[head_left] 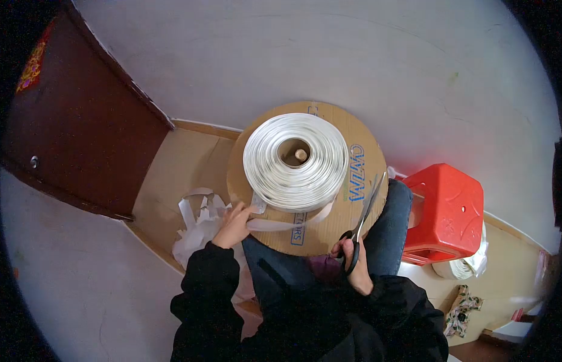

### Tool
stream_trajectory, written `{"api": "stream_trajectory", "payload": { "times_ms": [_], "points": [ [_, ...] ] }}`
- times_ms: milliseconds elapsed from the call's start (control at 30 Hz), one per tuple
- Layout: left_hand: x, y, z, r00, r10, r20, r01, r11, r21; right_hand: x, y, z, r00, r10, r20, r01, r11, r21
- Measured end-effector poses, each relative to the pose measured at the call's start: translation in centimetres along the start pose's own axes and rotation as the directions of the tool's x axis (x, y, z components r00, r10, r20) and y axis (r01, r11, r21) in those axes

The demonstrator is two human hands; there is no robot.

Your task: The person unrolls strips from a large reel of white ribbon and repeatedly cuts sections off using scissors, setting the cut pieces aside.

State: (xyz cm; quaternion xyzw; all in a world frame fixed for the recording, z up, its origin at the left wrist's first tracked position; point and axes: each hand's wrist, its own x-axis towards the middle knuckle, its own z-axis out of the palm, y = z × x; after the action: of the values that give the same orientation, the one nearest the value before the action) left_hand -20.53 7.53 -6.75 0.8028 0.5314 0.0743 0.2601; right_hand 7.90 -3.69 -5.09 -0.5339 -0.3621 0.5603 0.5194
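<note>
A large roll of white strip (296,187) lies on a round cardboard disc (269,241) with blue print, over the lap. My right hand (356,262) grips black-handled scissors (360,223), whose blades point up and away over the disc's right side. At the disc's lower left edge, my left hand (234,223) has its fingers closed on the end of a loose white strip (281,225) that curves below the roll. A small clear piece (257,204) lies beside the left fingertips. The roll's core shows a round wooden end inside.
A red plastic stool (447,211) stands on the right, with another white roll (456,268) beside it. Crumpled white plastic (199,232) lies on the left. A patterned cloth (462,311) is on the floor at lower right. Behind are a wall and a brown door (76,120).
</note>
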Motion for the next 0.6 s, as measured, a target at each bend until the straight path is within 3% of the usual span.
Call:
{"api": "stream_trajectory", "payload": {
  "times_ms": [67, 133, 167, 233, 300, 333, 400, 433, 467, 500, 600],
  "points": [
    [0.5, 1.5, -0.6, 0.996, -0.052, 0.068, 0.048, 0.997, 0.055, 0.0, -0.3, 0.0, 0.999, 0.025, -0.020, -0.024, 0.999, 0.037],
    [0.4, 1.8, -2.1, 0.918, 0.066, 0.390, 0.030, 0.972, -0.234, -0.3, -0.9, 0.1, 0.999, 0.031, 0.005, -0.031, 0.999, -0.013],
    [0.1, 3.4, -3.6, 0.917, 0.065, 0.392, 0.031, 0.972, -0.233, -0.6, -1.3, 0.3, 0.999, 0.042, 0.035, -0.040, 0.997, -0.063],
    [-0.9, 7.0, -6.3, 0.761, 0.256, 0.596, 0.082, 0.873, -0.481, -1.0, -1.8, 0.7, 0.993, 0.069, 0.099, -0.052, 0.985, -0.167],
    [-0.7, 7.4, -5.6, 0.654, 0.503, 0.565, -0.080, 0.788, -0.610, -1.0, -1.1, 1.9, 0.991, 0.002, 0.136, 0.013, 0.995, -0.103],
    [-0.4, 7.7, -4.9, 0.657, 0.502, 0.563, -0.081, 0.789, -0.609, -1.0, -0.4, 2.6, 0.985, -0.066, 0.160, 0.073, 0.997, -0.036],
    [0.2, 8.1, -3.1, 0.505, 0.466, 0.727, -0.052, 0.857, -0.513, -0.9, 0.2, 3.5, 0.960, -0.206, 0.188, 0.190, 0.977, 0.100],
    [0.4, 8.0, -2.6, 0.507, 0.467, 0.724, -0.055, 0.856, -0.513, -0.8, -0.8, 3.4, 0.977, -0.088, 0.193, 0.064, 0.990, 0.125],
    [0.6, 7.8, -2.1, 0.488, 0.522, 0.700, -0.028, 0.811, -0.585, -0.4, -2.2, 3.2, 0.979, 0.032, 0.202, -0.063, 0.987, 0.148],
    [0.7, 7.6, -1.6, 0.468, 0.574, 0.671, 0.003, 0.759, -0.651, 0.4, -2.8, 2.9, 0.979, 0.031, 0.202, -0.062, 0.987, 0.146],
    [0.1, 6.4, -0.6, 0.450, 0.721, 0.526, 0.140, 0.525, -0.840, 3.0, -5.3, 1.3, 0.990, -0.142, -0.022, 0.144, 0.974, 0.173]
  ]
}}
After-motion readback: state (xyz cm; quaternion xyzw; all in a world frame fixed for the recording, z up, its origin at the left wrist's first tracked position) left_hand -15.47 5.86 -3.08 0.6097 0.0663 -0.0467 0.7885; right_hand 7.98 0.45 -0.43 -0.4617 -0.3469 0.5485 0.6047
